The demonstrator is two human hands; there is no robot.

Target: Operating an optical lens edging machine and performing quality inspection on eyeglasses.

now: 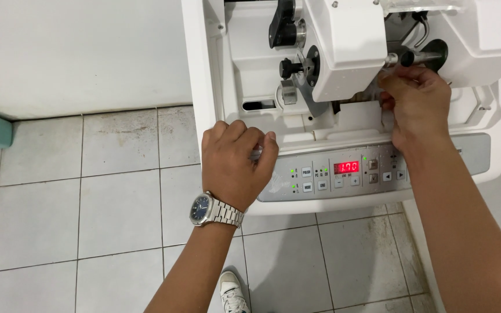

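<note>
Above the right hand's fingers the white housing block and the black knob crowd in close, leaving only a narrow gap. Left of those fingers, the open white tray floor gives room, broken by a black knob. Below the left hand's fingers lies open tiled floor.

White machine, red display, seemingly blue-faced watch.
</note>
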